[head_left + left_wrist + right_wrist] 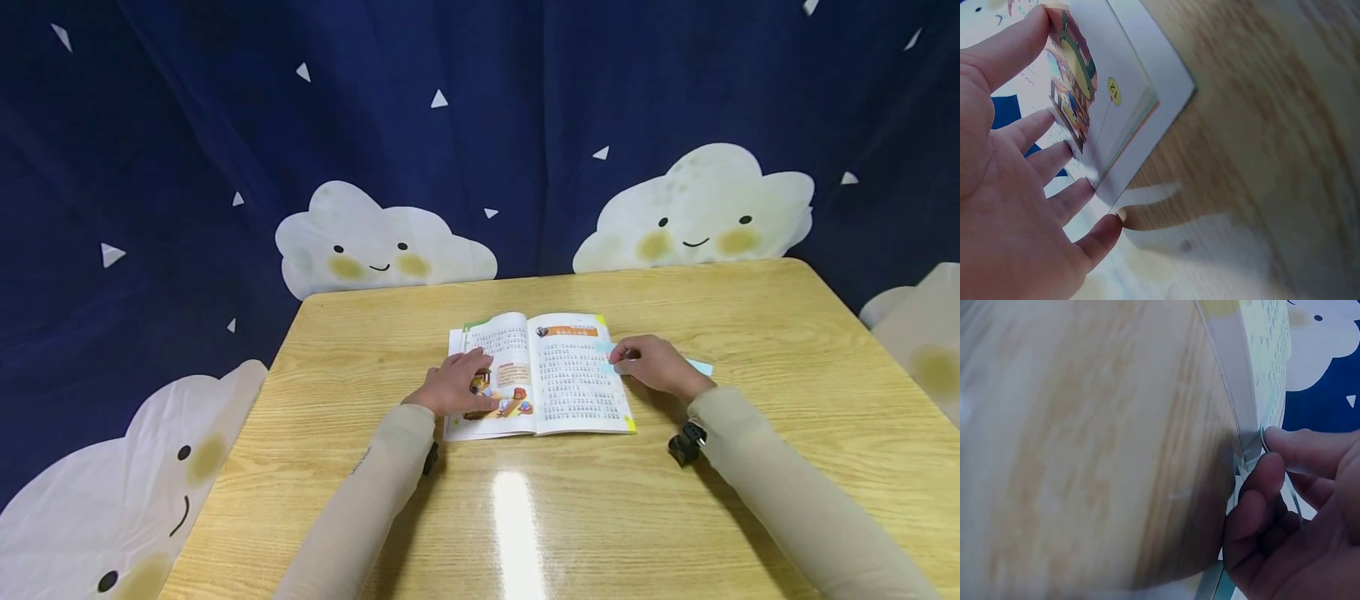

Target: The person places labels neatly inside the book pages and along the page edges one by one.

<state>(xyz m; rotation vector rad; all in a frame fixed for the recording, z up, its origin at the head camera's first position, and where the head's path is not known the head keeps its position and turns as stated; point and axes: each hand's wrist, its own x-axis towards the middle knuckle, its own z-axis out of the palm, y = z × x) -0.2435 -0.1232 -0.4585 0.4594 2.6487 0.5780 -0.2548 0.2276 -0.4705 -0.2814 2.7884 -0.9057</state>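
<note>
An open book (573,392) with printed text and a colour picture lies on the wooden table. My left hand (456,383) rests over its left page, fingers spread. In the left wrist view that hand (1029,162) touches the page edges near the yellow page-number circle (1114,91). At the book's right edge, my right hand (651,362) pinches a thin light blue slip (604,347) that overlaps the right page. In the right wrist view the thumb and curled index finger of the right hand (1291,506) meet on its thin edge; its full shape is hidden.
Another light blue piece (701,367) shows on the table (360,350) beyond the right hand; whether it joins the pinched slip I cannot tell. A dark blue curtain (517,125) with clouds hangs behind. Black wrist devices (686,443) sit under the sleeves.
</note>
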